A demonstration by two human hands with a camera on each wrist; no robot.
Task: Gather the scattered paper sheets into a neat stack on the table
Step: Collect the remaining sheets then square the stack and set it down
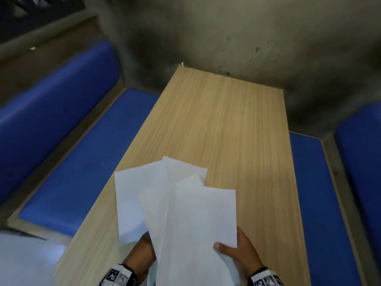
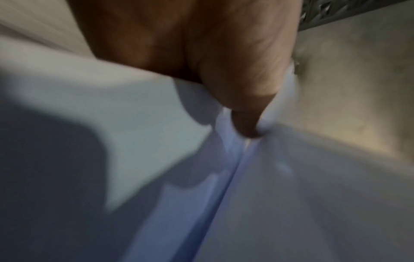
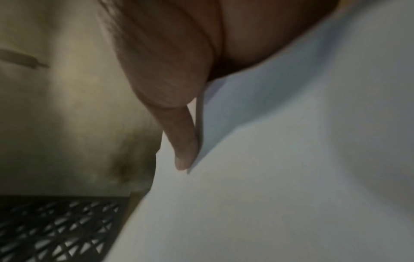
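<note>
You are holding the fanned white paper sheets (image 1: pixel 177 205) above the near end of the light wooden table (image 1: pixel 226 124), your left hand (image 1: pixel 144 247) and right hand (image 1: pixel 240 251) both gripping their near edges, long axes splaying away toward the far edge.

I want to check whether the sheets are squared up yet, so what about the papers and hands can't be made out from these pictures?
- Sheet count: the paper sheets fan and overlap in the head view, hiding any underneath.
- Left hand: its fingers are covered by the sheets in the head view.
- Near ends of the sheets: cut off by the bottom edge of the head view.
- Both wrist views: motion blur smears the sheet edges.
- Right hand: its fingers lie under the sheets; only the thumb shows.
</note>
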